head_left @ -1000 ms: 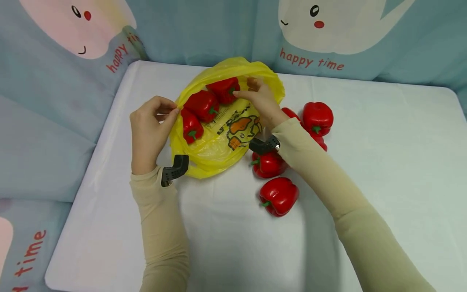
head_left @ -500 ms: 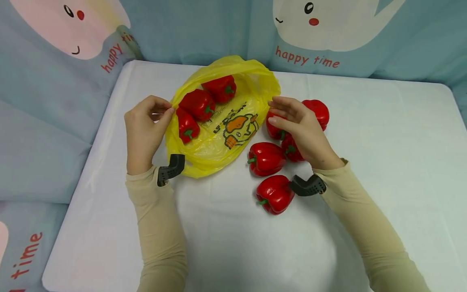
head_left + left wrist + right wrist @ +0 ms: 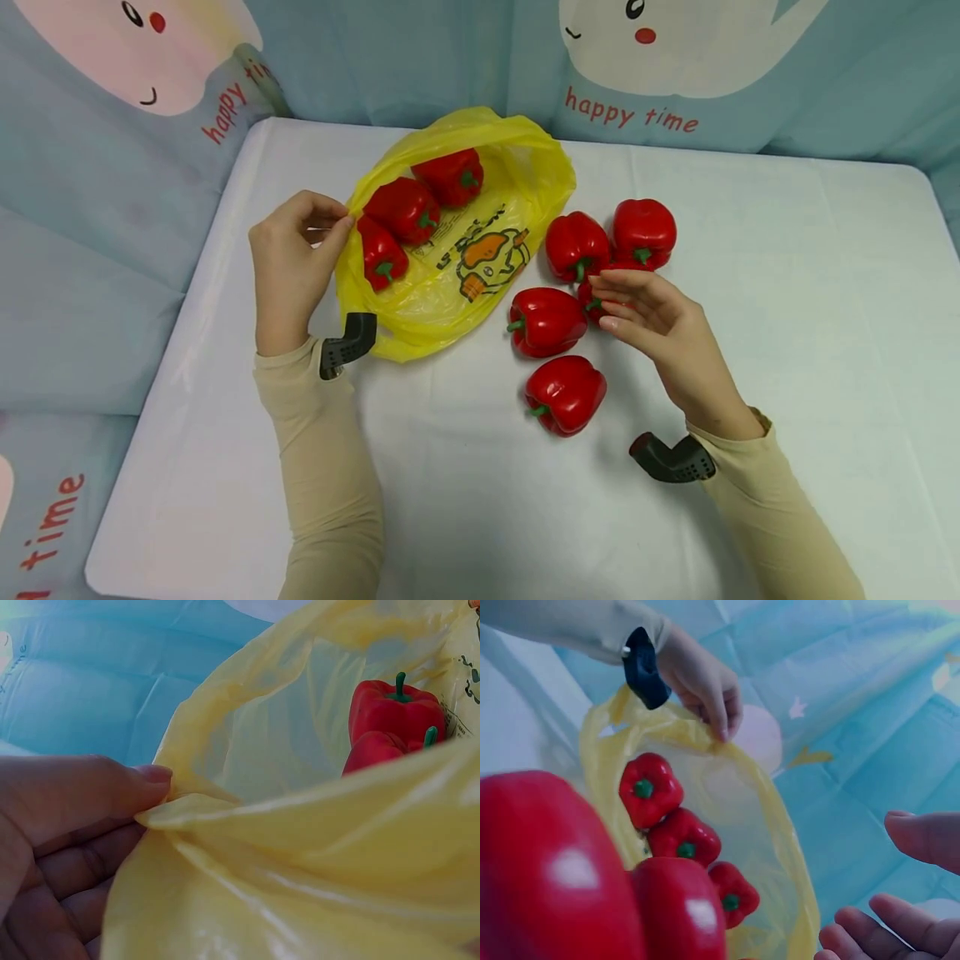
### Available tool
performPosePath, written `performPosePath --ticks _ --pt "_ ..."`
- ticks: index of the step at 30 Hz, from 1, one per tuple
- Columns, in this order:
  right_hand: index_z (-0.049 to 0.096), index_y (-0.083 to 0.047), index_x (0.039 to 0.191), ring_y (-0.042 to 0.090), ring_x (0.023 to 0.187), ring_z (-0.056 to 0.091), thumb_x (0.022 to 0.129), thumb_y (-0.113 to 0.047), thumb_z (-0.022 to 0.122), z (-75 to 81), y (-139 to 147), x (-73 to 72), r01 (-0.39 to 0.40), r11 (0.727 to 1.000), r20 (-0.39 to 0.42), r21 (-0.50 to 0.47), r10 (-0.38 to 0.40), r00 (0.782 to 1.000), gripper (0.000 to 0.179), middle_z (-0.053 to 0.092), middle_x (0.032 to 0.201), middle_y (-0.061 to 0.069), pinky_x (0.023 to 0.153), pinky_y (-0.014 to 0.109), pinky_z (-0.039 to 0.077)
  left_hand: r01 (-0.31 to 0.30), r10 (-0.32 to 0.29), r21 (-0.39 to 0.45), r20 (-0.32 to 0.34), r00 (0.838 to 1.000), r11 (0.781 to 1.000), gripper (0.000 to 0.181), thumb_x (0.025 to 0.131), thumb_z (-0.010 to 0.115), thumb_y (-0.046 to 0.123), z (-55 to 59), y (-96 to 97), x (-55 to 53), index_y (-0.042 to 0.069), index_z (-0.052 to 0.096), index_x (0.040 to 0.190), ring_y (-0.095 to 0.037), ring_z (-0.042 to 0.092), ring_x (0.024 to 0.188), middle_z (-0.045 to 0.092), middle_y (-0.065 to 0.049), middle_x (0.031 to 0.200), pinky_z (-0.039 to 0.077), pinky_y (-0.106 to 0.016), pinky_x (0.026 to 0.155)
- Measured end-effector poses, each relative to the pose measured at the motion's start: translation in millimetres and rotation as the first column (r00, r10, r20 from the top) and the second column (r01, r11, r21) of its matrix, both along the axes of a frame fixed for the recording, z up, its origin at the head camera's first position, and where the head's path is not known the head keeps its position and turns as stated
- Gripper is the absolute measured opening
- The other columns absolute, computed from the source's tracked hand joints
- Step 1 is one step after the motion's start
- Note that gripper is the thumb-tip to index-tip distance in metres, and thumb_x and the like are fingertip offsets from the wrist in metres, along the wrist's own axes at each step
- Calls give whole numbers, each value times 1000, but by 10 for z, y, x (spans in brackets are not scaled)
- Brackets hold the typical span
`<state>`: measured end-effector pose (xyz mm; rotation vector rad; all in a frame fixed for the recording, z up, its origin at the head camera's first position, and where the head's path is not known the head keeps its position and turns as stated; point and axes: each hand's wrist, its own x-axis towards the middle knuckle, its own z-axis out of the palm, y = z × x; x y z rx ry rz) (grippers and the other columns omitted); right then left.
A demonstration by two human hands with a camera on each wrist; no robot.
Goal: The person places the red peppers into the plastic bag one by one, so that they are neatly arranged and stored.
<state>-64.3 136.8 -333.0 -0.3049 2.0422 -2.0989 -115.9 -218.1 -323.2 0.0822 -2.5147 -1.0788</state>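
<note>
My left hand (image 3: 292, 262) pinches the left rim of a yellow plastic bag (image 3: 420, 329) between thumb and forefinger. The bag's mouth gapes towards me, and three red bell peppers (image 3: 405, 210) with green stems lie inside. In the left wrist view, thumb and fingertips press the bag's edge (image 3: 225, 806) into a fold. To the right of the bag, my right hand (image 3: 671, 333) holds nothing; its fingers are loosely bent, thumb apart. Its fingertips hang over a bell pepper (image 3: 592, 302) that they partly cover; whether they touch it I cannot tell.
Beside the bag's right edge sit more red bell peppers: two behind my right hand, one near the bag (image 3: 577, 246) and one farther right (image 3: 645, 233). Two lie nearer me, a middle pepper (image 3: 547, 322) and a front pepper (image 3: 566, 395). A blue printed curtain (image 3: 420, 62) borders the white table (image 3: 465, 500).
My right hand has come out of the bag and moved right and towards me, over the loose peppers. Three peppers stay in the bag. My left hand keeps its pinch on the rim.
</note>
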Motion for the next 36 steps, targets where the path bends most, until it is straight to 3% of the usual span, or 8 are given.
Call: performPosePath --ticks 6,11,18,24,36 --pt "54 1 128 22 114 55 90 5 59 -114 98 203 -7 1000 16 27 6 1000 38 57 126 11 95 24 46 -6 6 0 9 1000 1000 19 91 64 13 15 9 -5 -5 67 97 -23 65 87 68 -15 95 54 -32 82" --pt "53 2 127 23 113 56 90 5 59 -189 148 316 4 998 39 60 -6 999 37 57 125 11 94 23 46 -7 7 1 10 1000 1000 20 91 64 14 17 6 -7 -5 67 97 -23 64 87 68 -14 95 53 -27 82" --pt "55 2 123 29 112 55 89 -1 64 -252 125 374 8 981 88 192 -26 996 36 58 123 15 92 23 47 -15 15 1 8 1000 1000 20 91 64 14 18 0 -3 -5 67 97 -23 64 87 68 -14 95 52 -22 81" --pt "55 6 120 22 103 59 89 -8 67 -286 161 416 3 954 114 299 -39 993 36 60 116 20 90 21 48 -20 20 -2 8 1000 1000 20 91 64 14 15 3 -11 -5 67 97 -23 64 87 68 -14 95 52 -21 81" --pt "59 0 117 18 102 59 87 -13 70 -401 311 550 -33 922 158 386 -31 987 34 62 114 8 83 21 51 -14 14 -1 6 1000 1000 18 90 65 13 -3 17 -22 -5 68 96 -21 63 84 68 -13 94 51 -17 78"
